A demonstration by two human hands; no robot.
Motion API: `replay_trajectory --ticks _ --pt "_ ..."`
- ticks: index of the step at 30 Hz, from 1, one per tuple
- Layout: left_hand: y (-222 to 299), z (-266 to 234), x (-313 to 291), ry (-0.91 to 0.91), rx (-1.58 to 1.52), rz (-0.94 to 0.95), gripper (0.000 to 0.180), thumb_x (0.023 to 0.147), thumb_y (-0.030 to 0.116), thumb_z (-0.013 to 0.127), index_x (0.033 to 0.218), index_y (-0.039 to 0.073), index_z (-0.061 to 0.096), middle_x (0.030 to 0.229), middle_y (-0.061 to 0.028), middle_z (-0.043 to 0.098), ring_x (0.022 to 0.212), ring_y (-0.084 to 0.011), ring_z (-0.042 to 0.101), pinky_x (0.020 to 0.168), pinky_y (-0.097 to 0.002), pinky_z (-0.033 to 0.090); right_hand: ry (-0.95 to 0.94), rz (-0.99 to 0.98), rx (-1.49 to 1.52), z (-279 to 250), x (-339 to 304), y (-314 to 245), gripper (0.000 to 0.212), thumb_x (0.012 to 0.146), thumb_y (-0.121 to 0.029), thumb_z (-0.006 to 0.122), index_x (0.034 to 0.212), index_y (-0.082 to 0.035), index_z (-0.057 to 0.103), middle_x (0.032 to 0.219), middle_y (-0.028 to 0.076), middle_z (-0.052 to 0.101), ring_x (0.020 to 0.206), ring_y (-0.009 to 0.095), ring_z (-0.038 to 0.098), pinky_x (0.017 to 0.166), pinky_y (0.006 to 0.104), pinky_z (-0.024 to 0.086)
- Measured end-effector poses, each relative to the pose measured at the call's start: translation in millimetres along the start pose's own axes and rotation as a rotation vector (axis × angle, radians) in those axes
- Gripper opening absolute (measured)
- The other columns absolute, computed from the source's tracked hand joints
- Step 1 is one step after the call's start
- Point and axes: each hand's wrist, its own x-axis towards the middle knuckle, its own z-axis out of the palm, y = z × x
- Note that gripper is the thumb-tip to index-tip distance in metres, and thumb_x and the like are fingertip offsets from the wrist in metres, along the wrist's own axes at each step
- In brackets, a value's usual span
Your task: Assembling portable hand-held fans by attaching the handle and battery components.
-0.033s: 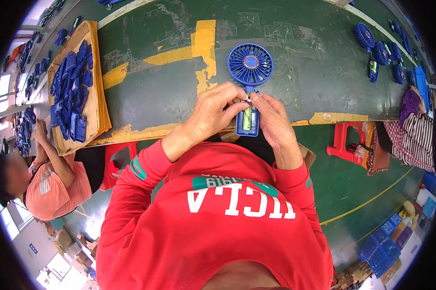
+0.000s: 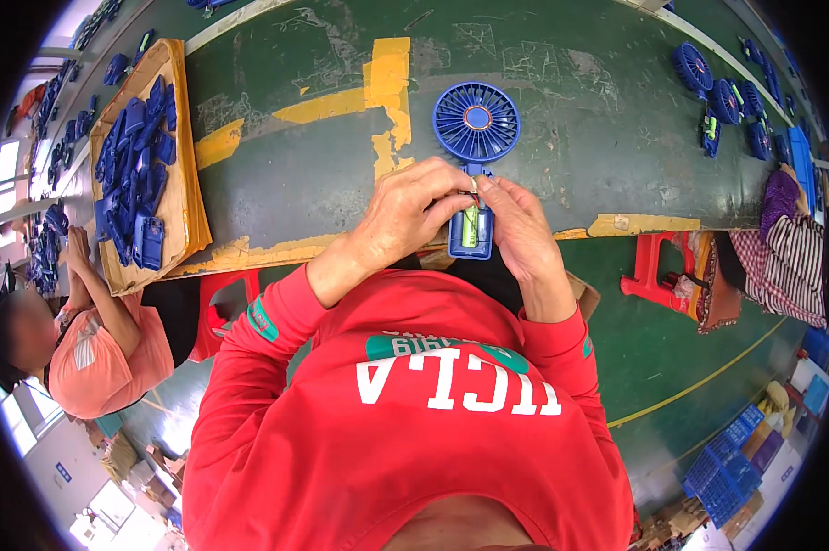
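Observation:
A blue handheld fan point(image 2: 476, 117) lies in front of me, its round grille pointing away and its handle toward the table's near edge. The handle's housing point(image 2: 456, 241) is uncovered and shows a green cylindrical battery point(image 2: 470, 228) inside. My left hand point(image 2: 405, 207) reaches in from the left, thumb and fingers pinched at the battery's upper end. From the other side my right hand point(image 2: 523, 225) closes its thumb and fingers at the same spot, touching the handle. A small whitish part shows between the fingertips; what they pinch is mostly hidden.
A cardboard tray point(image 2: 192, 184) of blue plastic parts point(image 2: 139, 156) stands at the left, beside a seated co-worker point(image 2: 102, 354). More blue fans point(image 2: 693, 69) lie at the far right, near another person in striped clothing point(image 2: 795, 262). A red stool point(image 2: 649, 275) stands below the table edge.
My fingertips have shifted very slightly at the battery's upper end. The fan and both forearms stay in place.

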Motion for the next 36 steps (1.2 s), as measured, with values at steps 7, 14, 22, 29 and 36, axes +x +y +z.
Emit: replay_trajectory --ticks 7,14,22,29,36 --pt "-7.4 -2.3 1.9 0.019 0.172 0.327 0.014 0.07 0.001 0.07 0.083 0.002 0.064 0.078 -0.0088 0.059 0.068 -0.0239 0.06 0.059 -0.0317 0.049 0.009 -0.023 0.019 -1.1 4.3 2.4 0.02 0.093 -0.016 0.05 0.102 0.0 0.057 0.091 0.004 0.061 0.081 0.007 0.058 0.07 0.0215 0.047" --pt "-8.4 7.9 -32.2 0.235 0.174 0.211 0.013 0.071 -0.003 0.065 0.083 0.001 0.063 0.083 -0.0128 0.058 0.078 -0.0286 0.061 0.064 -0.0356 0.05 0.095 -0.147 0.038 25.8 1.5 9.5 0.024 0.093 -0.015 0.049 0.104 0.005 0.056 0.099 0.013 0.062 0.087 0.017 0.06 0.078 0.0278 0.048" --pt "-14.4 -108.4 -25.0 0.397 0.316 0.096 0.004 0.074 0.005 0.061 0.075 0.004 0.058 0.078 -0.0126 0.057 0.076 -0.0307 0.057 0.067 -0.037 0.047 0.073 -0.099 -0.033 6.5 -0.4 8.2 0.035 0.092 -0.023 0.052 0.112 0.006 0.051 0.106 0.019 0.06 0.096 0.025 0.061 0.085 0.0353 0.049" --pt "-83.0 -286.2 -44.4 0.446 1.071 -0.667 0.029 0.074 0.032 0.062 0.091 0.009 0.067 0.086 -0.0189 0.064 0.084 -0.0347 0.062 0.076 -0.0426 0.049 0.093 -0.092 -0.017 13.5 -3.6 0.0 0.033 0.092 -0.022 0.052 0.111 0.005 0.051 0.105 0.02 0.061 0.094 0.026 0.062 0.082 0.035 0.051" --pt "-126.1 -303.8 -40.9 0.438 1.455 -0.752 0.035 0.087 0.03 0.046 0.074 0.005 0.066 0.076 -0.0188 0.065 0.07 -0.0345 0.065 0.062 -0.0438 0.051 0.078 -0.07 -0.003 13.3 6.8 4.5 0.034 0.093 -0.02 0.048 0.112 0.008 0.049 0.105 0.021 0.06 0.096 0.028 0.062 0.083 0.0377 0.051"
